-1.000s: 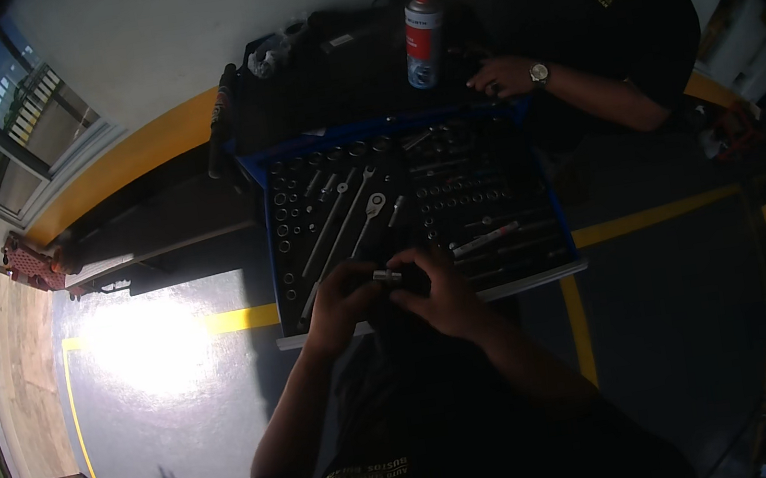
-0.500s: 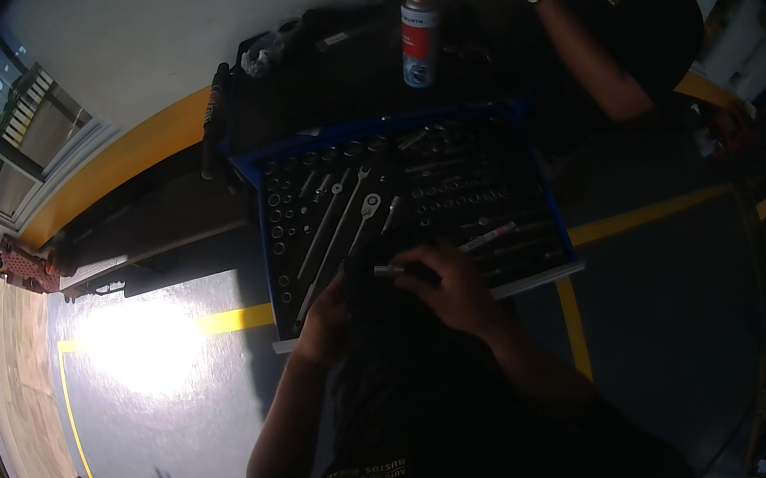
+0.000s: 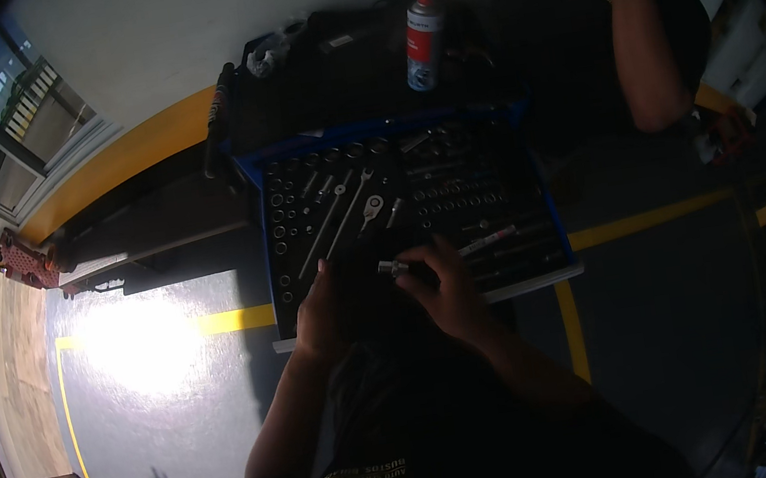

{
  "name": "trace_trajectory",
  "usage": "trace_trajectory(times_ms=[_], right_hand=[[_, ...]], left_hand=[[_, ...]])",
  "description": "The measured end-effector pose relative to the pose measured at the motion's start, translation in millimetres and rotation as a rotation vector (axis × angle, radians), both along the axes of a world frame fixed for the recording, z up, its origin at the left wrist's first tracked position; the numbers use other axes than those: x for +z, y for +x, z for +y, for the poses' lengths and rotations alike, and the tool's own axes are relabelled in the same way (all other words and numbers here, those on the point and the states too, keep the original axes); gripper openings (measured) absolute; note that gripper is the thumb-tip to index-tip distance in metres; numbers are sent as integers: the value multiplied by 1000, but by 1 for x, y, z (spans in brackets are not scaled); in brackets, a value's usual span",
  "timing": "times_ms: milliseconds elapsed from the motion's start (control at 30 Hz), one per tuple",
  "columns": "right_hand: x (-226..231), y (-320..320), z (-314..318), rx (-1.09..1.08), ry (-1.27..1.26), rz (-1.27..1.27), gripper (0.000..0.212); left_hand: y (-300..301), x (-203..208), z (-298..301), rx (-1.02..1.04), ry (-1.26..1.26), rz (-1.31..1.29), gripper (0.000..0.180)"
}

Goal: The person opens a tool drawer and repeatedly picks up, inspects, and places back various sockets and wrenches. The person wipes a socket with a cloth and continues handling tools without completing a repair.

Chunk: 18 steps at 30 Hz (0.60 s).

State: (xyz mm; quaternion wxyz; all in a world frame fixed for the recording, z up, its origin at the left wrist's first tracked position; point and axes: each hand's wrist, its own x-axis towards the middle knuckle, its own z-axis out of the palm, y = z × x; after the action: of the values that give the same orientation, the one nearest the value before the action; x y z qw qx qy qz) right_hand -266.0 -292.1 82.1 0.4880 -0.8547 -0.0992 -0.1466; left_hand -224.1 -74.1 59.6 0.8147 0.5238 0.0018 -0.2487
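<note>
Between the thumb and fingers of my right hand (image 3: pixel 453 293) is a small shiny metal socket (image 3: pixel 391 267). It lies over the front part of an open tool drawer (image 3: pixel 266 245). My left hand (image 3: pixel 320 323) is closed around a dark, cloth-like thing (image 3: pixel 360 285), its thumb pointing up; shadow hides most of its fingers. Black trays in the drawer hold sockets, long bars and wrenches. A ratchet (image 3: pixel 373 207) lies just beyond my hands, with a combination wrench (image 3: pixel 359 189) to its left.
On the dark top of the tool cabinet stands a red and white spray can (image 3: pixel 420 43). Crumpled clear plastic (image 3: pixel 263 59) lies at its left. A co-worker's arm (image 3: pixel 645 59) with a watch is at the far right. A dark bench (image 3: pixel 148 217) runs along the wall.
My left thumb has lifted and the dark cloth-like thing has shifted lower. The socket stays in my right fingers. The co-worker's arm has moved right and is bent upward.
</note>
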Motion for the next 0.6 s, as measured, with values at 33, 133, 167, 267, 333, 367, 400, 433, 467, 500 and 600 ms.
trace_trajectory(times_ms=[33, 133, 167, 267, 333, 367, 400, 433, 467, 500, 600], right_hand=[[4, 2, -3, 23, 32, 11, 27], [15, 4, -8, 56, 72, 36, 25], [17, 4, -8, 69, 81, 41, 24], [18, 4, -7, 72, 72, -1, 25], [17, 1, -4, 59, 13, 25, 24], [16, 0, -2, 55, -15, 36, 24], [18, -2, -1, 72, 8, 101, 24], [20, -3, 1, 89, 31, 166, 24], [22, -4, 2, 102, 56, 230, 24], [21, -3, 2, 111, 46, 227, 25], [15, -3, 5, 119, 19, 237, 27]], left_hand=[[1, 0, 2, 43, -241, 162, 46], [-1, 21, 3, -23, -408, 251, 47], [-4, 18, 5, -33, -439, 220, 47], [-13, 13, 10, -64, -314, 13, 46], [-11, 23, 2, -88, 63, -266, 45], [-12, 25, -3, -70, 120, -256, 43], [-12, 27, -8, -53, 177, -246, 41], [-13, 27, -11, -36, 233, -236, 40], [-11, 25, -10, -41, 300, -270, 39], [-9, 19, -9, -47, 366, -304, 38], [-10, 22, -11, -40, 608, -531, 38]])
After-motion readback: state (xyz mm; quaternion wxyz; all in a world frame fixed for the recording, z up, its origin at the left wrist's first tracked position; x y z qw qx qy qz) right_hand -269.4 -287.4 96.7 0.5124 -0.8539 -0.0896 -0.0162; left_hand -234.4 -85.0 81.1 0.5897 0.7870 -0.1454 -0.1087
